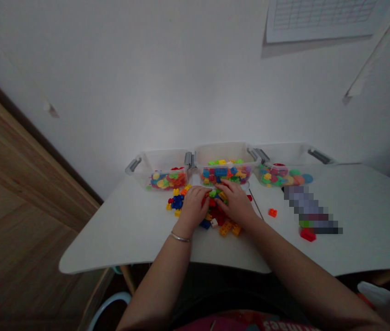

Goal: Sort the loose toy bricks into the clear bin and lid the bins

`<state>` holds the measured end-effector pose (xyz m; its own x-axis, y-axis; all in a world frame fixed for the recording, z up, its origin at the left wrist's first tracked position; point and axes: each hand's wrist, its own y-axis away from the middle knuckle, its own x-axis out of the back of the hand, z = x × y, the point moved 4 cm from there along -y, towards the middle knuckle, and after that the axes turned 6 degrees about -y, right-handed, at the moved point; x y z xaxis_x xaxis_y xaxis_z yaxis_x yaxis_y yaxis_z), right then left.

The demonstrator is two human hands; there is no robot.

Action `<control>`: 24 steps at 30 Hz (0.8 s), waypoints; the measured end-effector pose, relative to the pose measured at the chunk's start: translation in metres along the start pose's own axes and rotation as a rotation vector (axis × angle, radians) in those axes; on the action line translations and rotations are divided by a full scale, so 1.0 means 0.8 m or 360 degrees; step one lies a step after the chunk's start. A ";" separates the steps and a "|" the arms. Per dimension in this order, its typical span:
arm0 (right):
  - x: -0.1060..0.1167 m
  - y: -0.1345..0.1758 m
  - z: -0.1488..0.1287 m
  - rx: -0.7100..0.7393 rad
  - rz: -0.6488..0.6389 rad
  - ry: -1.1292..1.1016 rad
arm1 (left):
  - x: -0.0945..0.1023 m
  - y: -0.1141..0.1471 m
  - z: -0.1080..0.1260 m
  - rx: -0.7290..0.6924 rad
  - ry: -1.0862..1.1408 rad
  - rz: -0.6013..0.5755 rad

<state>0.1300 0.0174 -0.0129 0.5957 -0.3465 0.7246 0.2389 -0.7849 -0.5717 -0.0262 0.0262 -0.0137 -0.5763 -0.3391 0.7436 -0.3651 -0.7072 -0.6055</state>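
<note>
A loose pile of colourful toy building blocks (218, 215) lies on the white table, in front of the middle bin. My left hand (194, 206) rests on the pile's left side, thumb and fingers apart, beside a blue block piece (177, 202) with yellow parts around it. From the right, my right hand (236, 203) reaches over the pile with its fingers stretched out and thumb apart. Green, yellow and red blocks show between the two hands. Toward me, at the pile's near edge, are orange-yellow blocks (225, 228) and a white block (214, 223). The fingertips partly hide among the blocks.
Three clear bins stand along the wall: a left bin (139, 177), a middle bin (224, 154) and a right bin (294, 156), all holding colourful pieces. On the table's right lie an orange block (272, 212), a red block (308, 234) and a blurred-out dark object (310, 207).
</note>
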 end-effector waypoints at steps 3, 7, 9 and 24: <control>-0.003 0.003 0.002 -0.0046 -0.0065 0.0066 | 0.002 0.000 0.004 0.0001 0.0021 -0.0018; 0.002 0.007 0.002 -0.0085 -0.0091 0.0120 | 0.000 0.002 0.008 -0.0051 0.0052 -0.0100; 0.006 0.010 0.002 -0.0065 -0.0080 0.0120 | -0.002 0.003 0.009 -0.0093 0.0050 -0.0140; 0.038 0.054 0.031 -0.0216 0.0094 0.0354 | -0.003 0.003 0.011 -0.0179 0.0026 -0.0135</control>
<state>0.1777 -0.0144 -0.0251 0.4187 -0.4862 0.7670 0.0951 -0.8165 -0.5694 -0.0196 0.0198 -0.0143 -0.5515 -0.2704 0.7891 -0.4921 -0.6584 -0.5695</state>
